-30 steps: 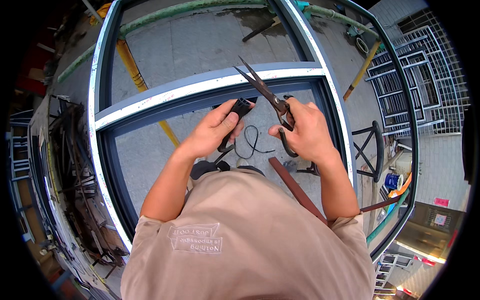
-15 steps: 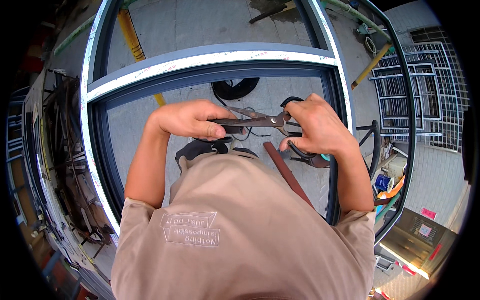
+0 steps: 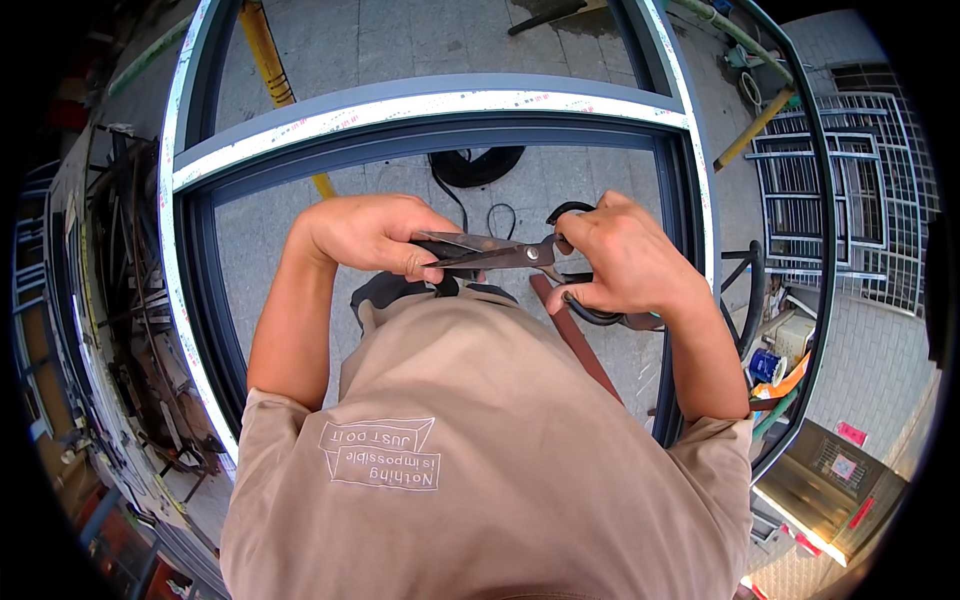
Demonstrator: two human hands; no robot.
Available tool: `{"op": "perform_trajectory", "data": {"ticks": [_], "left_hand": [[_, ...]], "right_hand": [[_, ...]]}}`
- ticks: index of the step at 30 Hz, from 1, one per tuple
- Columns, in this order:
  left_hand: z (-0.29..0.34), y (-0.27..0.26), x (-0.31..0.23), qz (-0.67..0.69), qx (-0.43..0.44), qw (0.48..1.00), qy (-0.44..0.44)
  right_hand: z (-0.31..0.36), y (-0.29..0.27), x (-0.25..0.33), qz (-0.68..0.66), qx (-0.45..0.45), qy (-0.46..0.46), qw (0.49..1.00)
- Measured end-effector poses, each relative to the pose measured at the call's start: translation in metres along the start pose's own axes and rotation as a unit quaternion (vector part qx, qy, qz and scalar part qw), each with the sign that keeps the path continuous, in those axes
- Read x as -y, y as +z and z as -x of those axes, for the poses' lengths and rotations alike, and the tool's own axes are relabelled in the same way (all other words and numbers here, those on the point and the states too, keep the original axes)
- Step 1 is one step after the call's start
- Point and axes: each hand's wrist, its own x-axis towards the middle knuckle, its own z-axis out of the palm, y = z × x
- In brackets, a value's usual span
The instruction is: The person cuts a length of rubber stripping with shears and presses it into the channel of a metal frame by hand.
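My right hand (image 3: 625,262) grips the black loop handles of a large pair of metal scissors (image 3: 500,250), whose blades point left across my chest. My left hand (image 3: 372,232) is closed near the blade tips, pinching a small dark piece against them; what the piece is cannot be told. Both hands are held close to my body, above a grey metal window frame (image 3: 420,105) that lies flat in front of me, its crossbar carrying a white protective strip.
A black coil of cord (image 3: 478,165) lies on the paved ground inside the frame. A yellow pole (image 3: 265,55) runs under the frame at the upper left. White metal grilles (image 3: 840,210) are stacked at right, and a cluttered rack (image 3: 130,300) stands at left.
The scissors swung from pointing up over the crossbar to lying level at my chest. My left hand left the black object on the frame and came to the blades.
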Motion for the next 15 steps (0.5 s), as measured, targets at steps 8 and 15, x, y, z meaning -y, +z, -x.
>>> {"op": "perform_trajectory", "data": {"ticks": [8, 15], "left_hand": [[-0.007, 0.0, 0.01, -0.027, 0.001, 0.999, 0.048], [-0.013, 0.002, 0.007, 0.0, -0.019, 0.999, 0.043]], "right_hand": [[0.005, 0.005, -0.002, 0.051, 0.007, 0.017, 0.999], [0.01, 0.024, -0.01, 0.016, -0.089, 0.064, 0.994]]}}
